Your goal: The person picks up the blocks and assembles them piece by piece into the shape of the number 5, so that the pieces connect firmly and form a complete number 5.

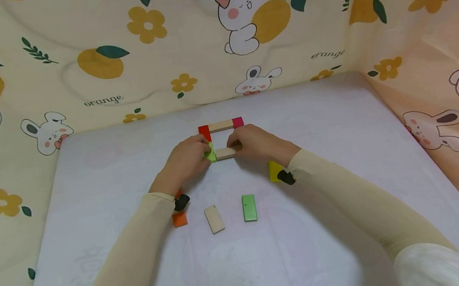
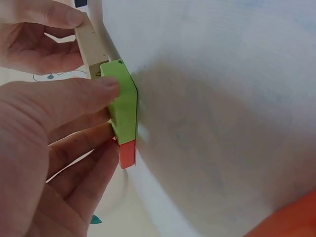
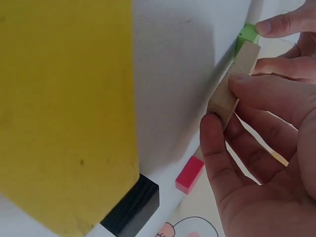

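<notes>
My left hand (image 1: 187, 158) pinches a light green block (image 2: 124, 111) with slanted corners, thumb on one side and fingers on the other. My right hand (image 1: 258, 142) grips a plain wooden block (image 3: 231, 81) between thumb and fingers. One end of the wooden block meets the green block. Behind the green one, a red block (image 1: 204, 132) extends away from me. Along the far side, another plain wooden block (image 1: 221, 126) lies between the red block and a pinkish-red block (image 1: 238, 122). Together these blocks outline part of a rectangle on the white table.
Nearer me lie a thin wooden block (image 1: 214, 219), a green block (image 1: 249, 208) and an orange block (image 1: 180, 219). A yellow block (image 1: 275, 170) sits partly under the right wrist, with a black block (image 3: 133, 207) near it. Patterned cloth (image 1: 195, 34) rises behind the table.
</notes>
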`<state>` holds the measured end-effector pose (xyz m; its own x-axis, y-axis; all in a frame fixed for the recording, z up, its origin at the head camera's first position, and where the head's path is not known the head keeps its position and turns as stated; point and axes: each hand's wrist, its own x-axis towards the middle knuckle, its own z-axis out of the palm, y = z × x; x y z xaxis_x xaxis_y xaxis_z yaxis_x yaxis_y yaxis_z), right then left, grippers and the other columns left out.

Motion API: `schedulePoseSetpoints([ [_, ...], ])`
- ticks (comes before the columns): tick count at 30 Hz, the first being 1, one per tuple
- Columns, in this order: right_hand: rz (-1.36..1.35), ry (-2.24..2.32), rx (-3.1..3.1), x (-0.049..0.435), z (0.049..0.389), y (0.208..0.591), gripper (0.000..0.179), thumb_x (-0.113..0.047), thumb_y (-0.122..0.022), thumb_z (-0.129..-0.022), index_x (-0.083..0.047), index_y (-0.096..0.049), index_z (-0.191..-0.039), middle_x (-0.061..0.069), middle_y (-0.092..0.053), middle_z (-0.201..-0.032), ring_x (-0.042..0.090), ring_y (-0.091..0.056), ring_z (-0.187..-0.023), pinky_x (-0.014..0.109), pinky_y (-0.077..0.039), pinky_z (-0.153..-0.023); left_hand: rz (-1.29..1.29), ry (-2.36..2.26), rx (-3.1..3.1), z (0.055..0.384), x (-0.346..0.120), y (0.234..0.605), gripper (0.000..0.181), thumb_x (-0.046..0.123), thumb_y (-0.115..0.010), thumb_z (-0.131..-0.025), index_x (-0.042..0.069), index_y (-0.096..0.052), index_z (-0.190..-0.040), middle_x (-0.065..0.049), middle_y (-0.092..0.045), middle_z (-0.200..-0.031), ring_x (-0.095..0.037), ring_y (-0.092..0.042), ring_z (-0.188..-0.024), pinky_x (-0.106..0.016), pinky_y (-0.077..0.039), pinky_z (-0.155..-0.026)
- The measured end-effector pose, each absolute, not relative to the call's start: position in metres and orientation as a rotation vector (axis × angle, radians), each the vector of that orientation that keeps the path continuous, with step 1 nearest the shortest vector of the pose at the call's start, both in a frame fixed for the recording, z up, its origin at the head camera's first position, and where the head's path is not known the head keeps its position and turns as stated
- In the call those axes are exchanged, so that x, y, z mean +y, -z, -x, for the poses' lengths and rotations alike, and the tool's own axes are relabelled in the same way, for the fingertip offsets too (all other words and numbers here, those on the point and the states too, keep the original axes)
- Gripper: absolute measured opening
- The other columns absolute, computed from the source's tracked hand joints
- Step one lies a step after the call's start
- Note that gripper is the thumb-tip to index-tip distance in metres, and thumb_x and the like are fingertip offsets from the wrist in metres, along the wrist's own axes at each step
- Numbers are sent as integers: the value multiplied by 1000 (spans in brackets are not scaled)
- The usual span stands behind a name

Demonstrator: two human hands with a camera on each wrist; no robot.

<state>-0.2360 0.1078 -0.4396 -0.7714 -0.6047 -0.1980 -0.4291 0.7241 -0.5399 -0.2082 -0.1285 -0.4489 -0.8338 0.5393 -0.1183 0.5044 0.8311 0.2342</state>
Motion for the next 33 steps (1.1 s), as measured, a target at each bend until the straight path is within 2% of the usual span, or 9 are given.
schedulePoseSetpoints([
  [14, 825, 654, 2556, 104, 243, 450, 19, -3, -76, -98, -7, -81, -116, 3, -73, -101, 26, -60, -94, 37, -54, -92, -784, -277, 2818, 209, -127, 446, 29, 16, -81, -99, 3, -80, -124, -11, -66, -130, -29, -62, -121, -41, -52, -107],
  [33, 833, 639, 2563, 102, 242, 453, 22, -3, -76, -98, -6, -80, -120, 3, -73, -102, 25, -60, -93, 37, -54, -91, -802, -270, 2824, 210, -128, 447, 27, 15, -80, -99, 3, -81, -123, -11, -67, -131, -29, -62, -122, -41, -51, -108],
])
